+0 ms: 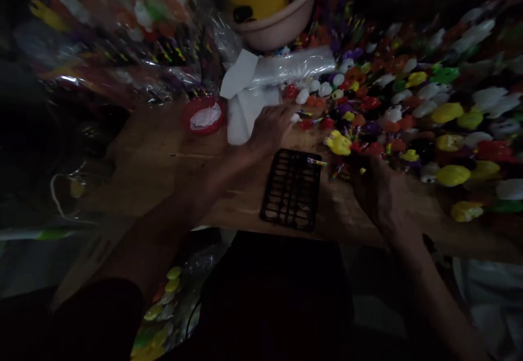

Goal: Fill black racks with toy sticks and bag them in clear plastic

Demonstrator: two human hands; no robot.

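Tray point(291, 191) lies between your forearms. From it, your left hand point(270, 126) stretches to eleven o'clock, just beside a white toy point(295, 117) at twelve; your right hand point(378, 184) slants inward from three, near a yellow toy point(339, 143). In this dimness, I cannot tell whether fingers are clamped.

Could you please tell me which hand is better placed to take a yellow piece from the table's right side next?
Probably the right hand: it is nearer the yellow pieces there, while the left hand is farther off, beside the white material. Whether either is free is too dark to tell.
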